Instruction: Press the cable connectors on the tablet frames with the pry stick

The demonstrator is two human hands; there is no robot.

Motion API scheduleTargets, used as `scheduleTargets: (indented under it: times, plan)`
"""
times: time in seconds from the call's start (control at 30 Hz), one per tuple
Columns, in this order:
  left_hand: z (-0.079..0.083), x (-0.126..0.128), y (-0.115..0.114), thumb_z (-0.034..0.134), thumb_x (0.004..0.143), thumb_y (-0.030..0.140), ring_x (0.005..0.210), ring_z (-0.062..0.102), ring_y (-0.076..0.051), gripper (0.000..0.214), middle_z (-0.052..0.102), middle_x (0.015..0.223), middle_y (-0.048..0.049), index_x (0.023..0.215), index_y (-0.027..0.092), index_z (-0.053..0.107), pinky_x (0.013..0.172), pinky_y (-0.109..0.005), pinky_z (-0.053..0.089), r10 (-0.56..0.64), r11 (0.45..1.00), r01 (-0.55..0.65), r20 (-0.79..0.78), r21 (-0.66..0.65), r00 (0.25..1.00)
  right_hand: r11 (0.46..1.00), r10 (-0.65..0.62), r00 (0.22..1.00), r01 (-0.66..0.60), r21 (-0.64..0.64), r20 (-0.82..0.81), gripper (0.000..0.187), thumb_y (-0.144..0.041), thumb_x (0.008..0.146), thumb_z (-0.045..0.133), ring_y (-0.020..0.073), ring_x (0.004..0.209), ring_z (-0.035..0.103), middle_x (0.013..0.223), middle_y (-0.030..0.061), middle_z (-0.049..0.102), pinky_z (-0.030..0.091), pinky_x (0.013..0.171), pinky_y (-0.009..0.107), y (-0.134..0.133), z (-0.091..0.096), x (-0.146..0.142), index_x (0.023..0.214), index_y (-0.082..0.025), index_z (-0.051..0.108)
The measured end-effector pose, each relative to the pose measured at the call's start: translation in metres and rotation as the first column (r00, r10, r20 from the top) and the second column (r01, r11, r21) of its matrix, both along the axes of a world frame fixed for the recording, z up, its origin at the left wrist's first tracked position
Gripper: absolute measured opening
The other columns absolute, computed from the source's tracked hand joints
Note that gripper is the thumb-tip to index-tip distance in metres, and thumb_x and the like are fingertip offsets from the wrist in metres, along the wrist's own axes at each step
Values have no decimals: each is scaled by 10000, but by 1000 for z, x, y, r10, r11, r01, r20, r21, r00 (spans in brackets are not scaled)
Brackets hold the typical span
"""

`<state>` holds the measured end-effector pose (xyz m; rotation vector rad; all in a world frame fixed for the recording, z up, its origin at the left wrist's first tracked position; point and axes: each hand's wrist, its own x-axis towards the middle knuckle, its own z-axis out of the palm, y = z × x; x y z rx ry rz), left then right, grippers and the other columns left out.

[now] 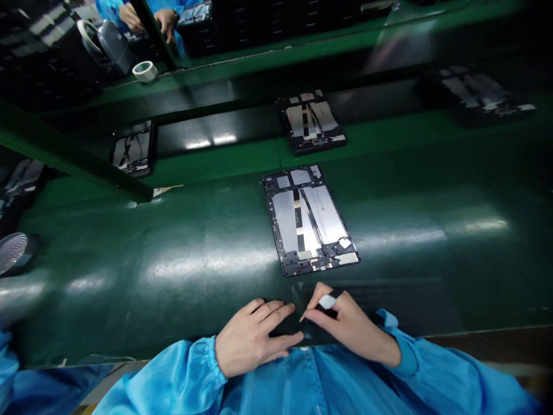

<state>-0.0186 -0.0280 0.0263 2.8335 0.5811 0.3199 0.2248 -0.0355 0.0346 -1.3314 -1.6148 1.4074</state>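
Observation:
An opened tablet [309, 219] lies face down on the green bench, its silver battery cells and dark frame exposed. Just in front of it, at the bench's near edge, my left hand [253, 340] lies flat with fingers stretched out over a dark sheet. My right hand [345, 325] is beside it, fingers closed around a small white and black tool [328, 302], its index finger pointing at the dark sheet between the hands. Blue sleeves cover both arms.
Three more opened tablets sit on the dark conveyor [242, 129] behind: one at centre [311, 121], one at left [133, 148], one at far right [479, 95]. A tape roll [145, 71] and another person's hands [149, 20] are at the far left. A round metal disc [12, 251] sits at left.

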Motion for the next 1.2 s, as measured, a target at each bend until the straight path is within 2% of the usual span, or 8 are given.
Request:
scheduleTargets:
  times: [0.1,0.17,0.3,0.4,0.6,1.2]
  plan:
    - [6,2,3,553,964,400,1112,560,-234,286,584,1319,-63,1236,349,626,854,-354,447,24,999,-23,18,-42,1000,992,-70,982,49,-120,-176,275,-435,927,583,160,644,678,756,27,678,563,577,268,27,10,17,785,-200,574]
    - [9,6,9,529,977,367,1065,577,-225,275,606,1269,-74,1226,322,634,811,-340,466,58,996,-53,67,-76,996,987,-75,980,46,-154,-184,283,-450,890,631,149,599,687,745,25,691,568,545,256,52,18,26,796,-197,548]
    - [9,14,29,525,981,250,958,603,-179,228,667,1111,-78,1167,223,654,777,-299,489,212,977,-213,224,-18,951,968,29,987,-67,-240,-158,290,-424,832,692,176,606,726,625,-2,675,552,478,220,95,25,30,805,-192,518]
    - [1,19,42,569,957,192,918,603,-165,177,694,1057,-51,1107,204,661,792,-294,498,277,948,-308,279,75,920,951,99,987,-132,-278,-129,281,-417,825,685,165,545,707,572,-10,672,538,452,215,110,22,22,800,-189,522]
    - [-9,19,47,572,960,184,910,594,-176,175,708,1075,-47,1120,188,645,771,-301,492,277,943,-316,280,104,919,931,125,991,-137,-339,-56,224,-363,823,668,177,559,712,622,37,706,551,482,236,114,22,9,778,-174,555]
    - [-10,16,46,583,953,165,927,581,-185,199,698,1103,-45,1144,181,636,782,-308,470,278,949,-307,268,72,923,946,129,992,-124,-300,-2,209,-346,837,644,198,558,725,634,79,723,570,480,258,112,14,8,770,-152,606]
